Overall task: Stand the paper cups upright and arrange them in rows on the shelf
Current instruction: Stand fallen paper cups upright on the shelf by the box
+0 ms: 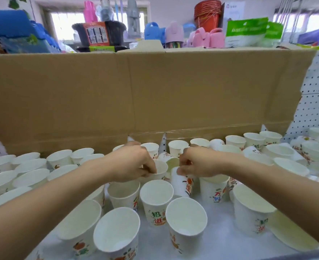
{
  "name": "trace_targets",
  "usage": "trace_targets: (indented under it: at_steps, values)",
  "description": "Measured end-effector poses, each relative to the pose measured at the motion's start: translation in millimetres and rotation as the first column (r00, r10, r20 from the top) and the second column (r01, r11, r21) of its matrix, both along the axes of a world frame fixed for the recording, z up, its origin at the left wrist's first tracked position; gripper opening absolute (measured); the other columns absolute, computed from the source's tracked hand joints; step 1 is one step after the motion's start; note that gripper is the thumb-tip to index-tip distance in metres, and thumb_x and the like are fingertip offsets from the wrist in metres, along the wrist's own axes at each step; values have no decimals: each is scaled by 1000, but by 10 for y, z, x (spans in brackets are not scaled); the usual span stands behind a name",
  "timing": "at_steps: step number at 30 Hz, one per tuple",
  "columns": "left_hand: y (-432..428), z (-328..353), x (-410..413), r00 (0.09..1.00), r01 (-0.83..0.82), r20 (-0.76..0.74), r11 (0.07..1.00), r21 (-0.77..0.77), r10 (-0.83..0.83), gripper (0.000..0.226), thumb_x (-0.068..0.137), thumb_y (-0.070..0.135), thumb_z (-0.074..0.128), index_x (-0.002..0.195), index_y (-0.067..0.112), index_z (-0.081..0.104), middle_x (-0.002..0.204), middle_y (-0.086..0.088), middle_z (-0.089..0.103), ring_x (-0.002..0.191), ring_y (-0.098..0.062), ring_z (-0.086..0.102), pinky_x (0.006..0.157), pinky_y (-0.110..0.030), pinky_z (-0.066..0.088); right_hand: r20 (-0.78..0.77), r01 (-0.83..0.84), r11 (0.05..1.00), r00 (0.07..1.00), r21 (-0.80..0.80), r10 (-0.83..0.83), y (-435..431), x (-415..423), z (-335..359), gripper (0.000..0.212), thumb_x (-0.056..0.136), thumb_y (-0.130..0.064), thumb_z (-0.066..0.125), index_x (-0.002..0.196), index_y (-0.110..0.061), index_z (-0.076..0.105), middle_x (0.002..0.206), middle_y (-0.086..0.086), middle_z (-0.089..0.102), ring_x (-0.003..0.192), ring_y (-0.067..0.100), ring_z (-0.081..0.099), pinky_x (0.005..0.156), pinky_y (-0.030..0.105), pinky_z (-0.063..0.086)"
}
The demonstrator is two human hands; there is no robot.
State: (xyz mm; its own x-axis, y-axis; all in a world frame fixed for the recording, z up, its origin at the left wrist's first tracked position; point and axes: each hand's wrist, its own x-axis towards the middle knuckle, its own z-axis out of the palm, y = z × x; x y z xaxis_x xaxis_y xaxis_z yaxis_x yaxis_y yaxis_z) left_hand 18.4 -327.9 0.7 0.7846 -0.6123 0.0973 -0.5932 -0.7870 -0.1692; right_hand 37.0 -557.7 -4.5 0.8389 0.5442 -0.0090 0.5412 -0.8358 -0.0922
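Left hand: your fingers pinch an upright cup.
Right hand: your fingers grip a printed cup.
Front cup: 招, 进.

The middle cup has a green 招 and, under it, a red 进. The cup to its left shows a green 万 at its edge. The cup on the right has a red 万, with a blue sign below that is too blurry to read. The tipped cup has a red sign that looks like 进. The green bag up high has white words, too blurry to read.
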Motion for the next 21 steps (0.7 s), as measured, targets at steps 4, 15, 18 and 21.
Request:
trace_targets:
  at_steps: [4,15,18,21]
  values:
    - [114,192,-135,983,-41,-183,996,-79,26,24,86,25,67,107,35,71,96,22,69,91,4,58,85,-15,43,100,-96,983,992,154,81,-84,-124,102,14,89,-32,61,83,-23,70,79,-9,59,83,15,54,78,40,48]
    - [-477,-20,668,982,-179,56,984,-14,179,37,78,64,62,94,33,73,87,14,71,85,-10,59,81,-33,31,88,-102,984,992,148,90,-289,-313,160,17,84,-49,65,95,-39,73,96,-21,59,98,-3,44,85,26,42]
    - [-574,-108,748,969,-140,216,988,69,122,38,76,61,65,93,28,71,88,10,70,83,-14,59,75,-32,26,147,-60,952,989,301,16,-461,-313,276,17,87,-42,63,95,-33,75,93,-20,63,94,-3,51,80,16,42]
    - [-605,-104,812,958,-129,262,990,47,113,22,81,47,63,89,27,67,91,8,70,83,-14,60,78,-32,29,199,-16,912,977,409,-72,-695,-275,342,16,87,-37,64,96,-31,75,92,-18,66,88,-5,54,70,7,39]
